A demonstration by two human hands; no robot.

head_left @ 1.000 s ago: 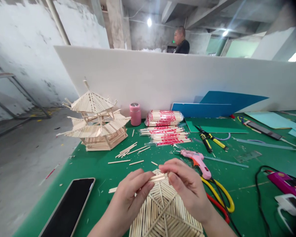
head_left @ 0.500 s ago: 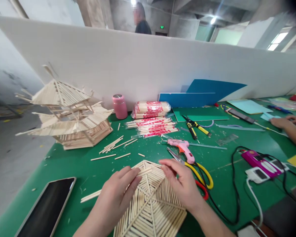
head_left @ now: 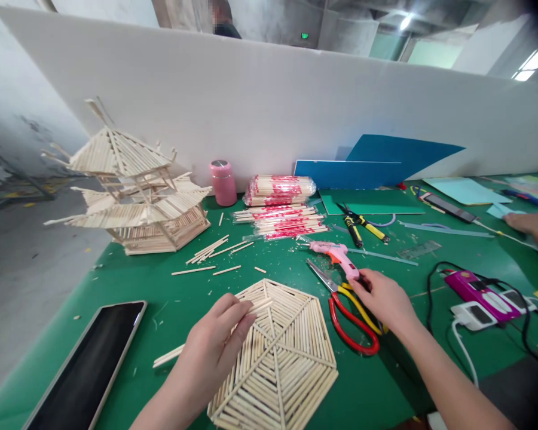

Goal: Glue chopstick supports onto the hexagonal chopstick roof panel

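My left hand is closed round a pair of thin wooden chopsticks, whose other ends stick out past the fingertips. Under and beside that hand lies a flat octagon-like panel of glued chopstick pieces with ribs meeting at its centre. My right hand grips the handle end of a pink hot glue gun with an orange trigger, which lies on the table. Scissors with red and yellow handles rest open just left of my right hand. The right fingertips are partly hidden behind the handle.
A tiered stick pavilion stands at the left. Behind are a pink flask, wrapped chopsticks and pliers. A phone lies front left, a purple power strip right. A co-worker's hand shows far right.
My right hand has left the panel's upper right edge and moved right onto the glue gun's handle. The scissors have turned slightly. My left hand still holds the chopsticks. The view has tilted down.
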